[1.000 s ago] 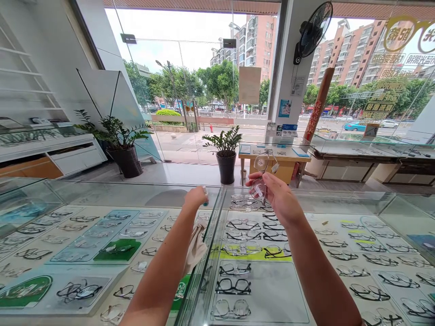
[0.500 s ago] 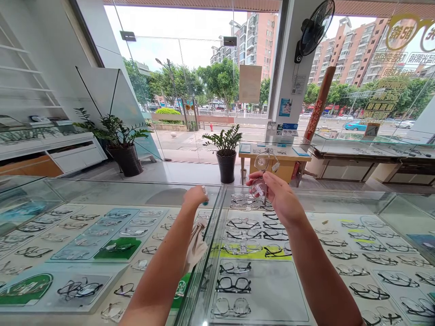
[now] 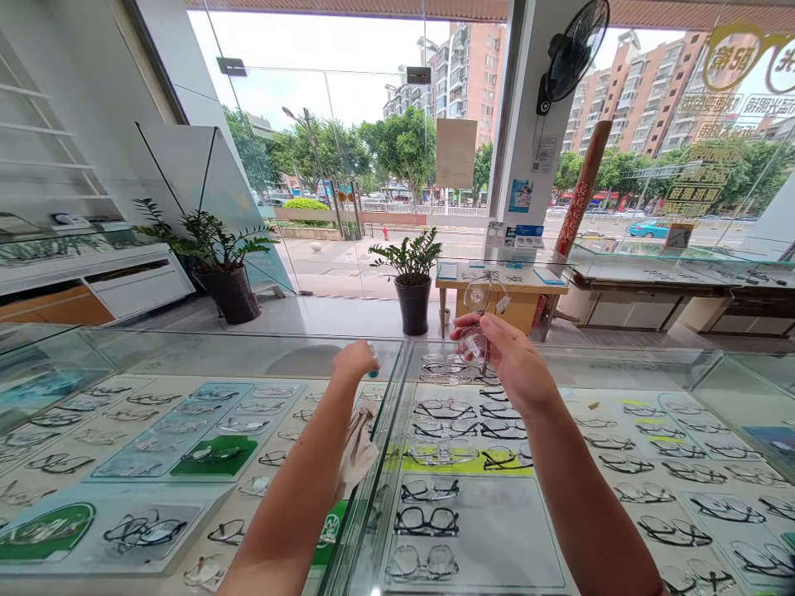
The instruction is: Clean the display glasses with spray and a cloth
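Observation:
My right hand [image 3: 510, 360] is raised over the glass display counter [image 3: 559, 364] and pinches a pair of clear-framed glasses [image 3: 479, 319] with a small tag, held upright. My left hand [image 3: 355, 362] is closed around a small blue-tipped bottle [image 3: 373, 361] just above the counter's seam. A beige cloth [image 3: 358, 447] hangs down from the same hand along my forearm. Under the glass lie several rows of eyeglass frames [image 3: 444, 451].
Two potted plants [image 3: 411, 277] [image 3: 217, 257] stand on the floor beyond the counter. A wooden table [image 3: 503, 294] and further glass showcases [image 3: 671, 277] line the shop window. A wall fan [image 3: 575, 54] hangs at the upper right. White shelves are at the left.

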Action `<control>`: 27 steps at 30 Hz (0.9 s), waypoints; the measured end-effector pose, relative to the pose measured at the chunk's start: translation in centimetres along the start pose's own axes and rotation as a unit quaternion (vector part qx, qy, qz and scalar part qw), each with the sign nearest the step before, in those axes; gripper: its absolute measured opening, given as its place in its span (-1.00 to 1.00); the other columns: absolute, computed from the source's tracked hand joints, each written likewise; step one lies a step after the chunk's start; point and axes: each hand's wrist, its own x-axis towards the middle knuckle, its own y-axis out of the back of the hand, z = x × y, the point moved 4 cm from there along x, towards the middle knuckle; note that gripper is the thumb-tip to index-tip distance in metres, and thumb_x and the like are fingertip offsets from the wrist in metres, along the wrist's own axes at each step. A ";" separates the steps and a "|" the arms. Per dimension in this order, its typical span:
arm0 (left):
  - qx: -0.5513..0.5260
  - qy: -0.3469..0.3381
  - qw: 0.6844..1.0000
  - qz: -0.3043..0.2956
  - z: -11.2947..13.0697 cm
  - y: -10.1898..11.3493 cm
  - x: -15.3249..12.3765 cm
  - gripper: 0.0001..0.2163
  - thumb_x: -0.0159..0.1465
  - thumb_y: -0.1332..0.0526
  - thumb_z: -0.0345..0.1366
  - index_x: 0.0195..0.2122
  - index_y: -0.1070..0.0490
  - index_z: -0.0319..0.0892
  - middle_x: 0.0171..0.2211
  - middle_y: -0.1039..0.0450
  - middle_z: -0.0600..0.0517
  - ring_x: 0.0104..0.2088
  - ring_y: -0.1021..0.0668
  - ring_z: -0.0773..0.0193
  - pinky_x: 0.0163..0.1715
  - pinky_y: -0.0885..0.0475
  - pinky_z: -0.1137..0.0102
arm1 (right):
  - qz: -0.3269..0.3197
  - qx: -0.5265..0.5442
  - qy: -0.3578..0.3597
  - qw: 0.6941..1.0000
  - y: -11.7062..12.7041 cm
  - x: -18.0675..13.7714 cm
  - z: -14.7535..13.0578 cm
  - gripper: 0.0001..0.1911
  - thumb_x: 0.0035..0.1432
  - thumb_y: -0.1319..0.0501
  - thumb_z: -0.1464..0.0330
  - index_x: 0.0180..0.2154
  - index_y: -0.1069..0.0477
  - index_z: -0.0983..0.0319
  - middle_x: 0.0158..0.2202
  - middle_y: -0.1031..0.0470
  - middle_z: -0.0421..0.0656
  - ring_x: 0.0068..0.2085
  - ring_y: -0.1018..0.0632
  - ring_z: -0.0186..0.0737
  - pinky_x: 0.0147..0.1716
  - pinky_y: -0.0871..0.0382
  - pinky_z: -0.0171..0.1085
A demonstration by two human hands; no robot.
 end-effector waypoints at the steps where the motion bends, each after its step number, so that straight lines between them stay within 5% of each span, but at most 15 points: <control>1: 0.001 0.000 1.000 -0.001 0.0 0.0 0.0 -0.56 0.03 -0.57 -0.15 -0.08 -0.54 -0.06 -0.02 -0.68 -0.20 0.00 -0.70 -0.17 -0.15 -0.57 0.20 | 0.000 -0.001 -0.001 1.000 0.0 0.0 0.0 -0.62 0.44 -0.23 -0.01 -0.07 -0.68 0.08 -0.06 -0.68 -0.10 -0.14 -0.60 -0.14 -0.11 -0.43 -0.12; 21: -0.003 0.011 1.000 0.003 -0.1 0.7 -0.8 -0.50 -0.02 -0.60 -0.07 -0.07 -0.55 -0.03 0.00 -0.69 -0.21 0.01 -0.70 -0.15 -0.14 -0.56 0.23 | 0.008 0.001 -0.007 1.000 -0.1 -0.1 -0.3 -0.63 0.42 -0.25 -0.01 -0.09 -0.69 0.09 -0.08 -0.67 -0.09 -0.15 -0.61 -0.13 -0.12 -0.44 -0.11; 27: -0.021 0.010 0.999 0.028 0.5 3.1 -3.5 -0.48 0.12 -0.53 -0.08 0.07 -0.50 -0.07 0.06 -0.67 -0.23 0.07 -0.68 -0.16 -0.11 -0.54 0.21 | 0.003 -0.001 0.006 1.000 0.1 -0.2 -0.4 -0.62 0.44 -0.24 0.00 -0.07 -0.68 0.09 -0.08 -0.66 -0.08 -0.14 -0.59 -0.12 -0.11 -0.46 -0.11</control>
